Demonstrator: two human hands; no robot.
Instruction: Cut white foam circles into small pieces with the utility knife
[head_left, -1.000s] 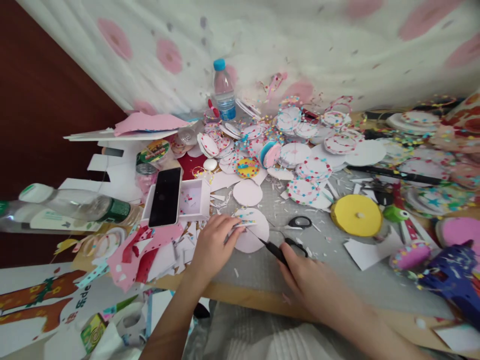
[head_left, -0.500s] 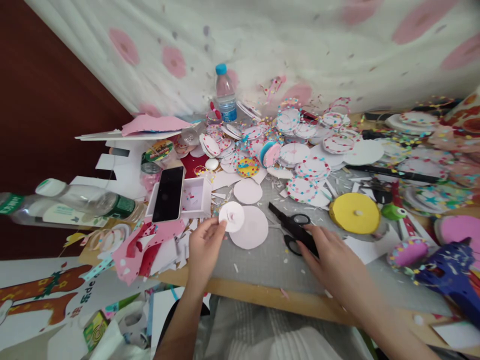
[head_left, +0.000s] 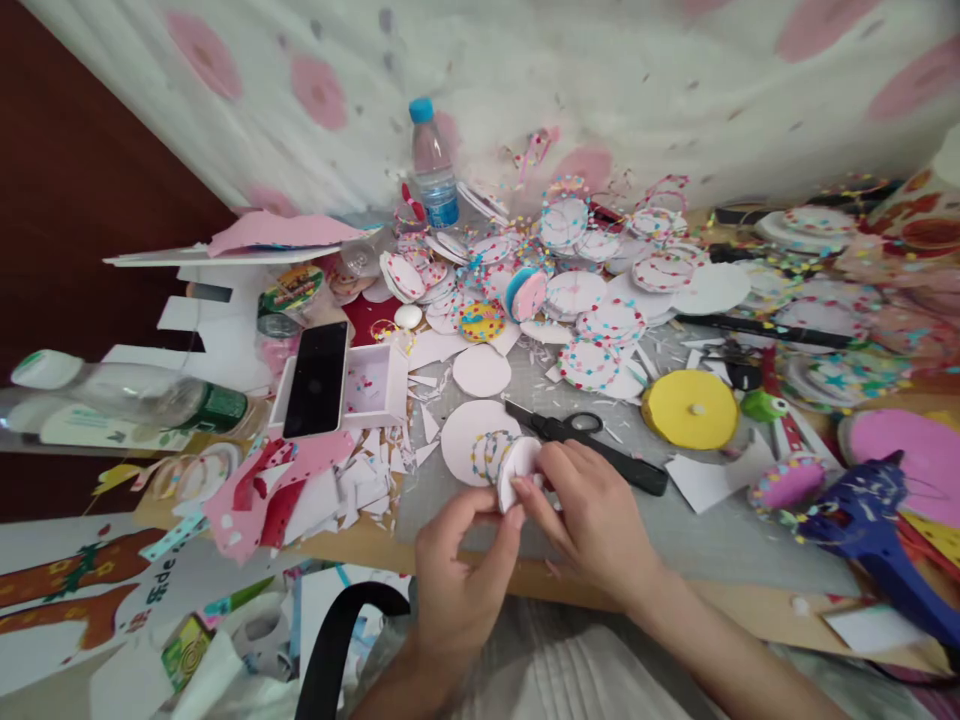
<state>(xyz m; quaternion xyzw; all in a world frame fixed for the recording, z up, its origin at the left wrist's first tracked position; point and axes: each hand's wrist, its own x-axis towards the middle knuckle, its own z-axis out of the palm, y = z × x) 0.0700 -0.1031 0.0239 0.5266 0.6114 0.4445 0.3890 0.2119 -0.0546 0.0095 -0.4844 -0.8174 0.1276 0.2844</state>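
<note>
Both hands meet above the front of the mat. My left hand (head_left: 465, 560) pinches the lower left edge of a small white paper disc (head_left: 516, 468), which is tilted on its side. My right hand (head_left: 600, 505) has its fingers closed on the disc's other side, partly hiding it. A coil of string with coloured dots (head_left: 487, 452) shows just behind the disc. Beneath lies a larger white disc (head_left: 459, 440) on the grey mat. A black-handled utility knife (head_left: 630, 468) rests beyond my right hand, with black scissors (head_left: 586, 422) under or against it.
Many white discs (head_left: 592, 362) with dotted trim crowd the back. A phone (head_left: 316, 380) lies across a white box (head_left: 394, 385). A yellow disc (head_left: 690, 410) and a blue glue gun (head_left: 874, 530) are on the right. Bottles (head_left: 217, 405) and paper scraps (head_left: 360, 485) lie left.
My right hand has let go of the black utility knife and moved left to the small white disc. My left hand has brought the disc right and nearer, turning it on its side.
</note>
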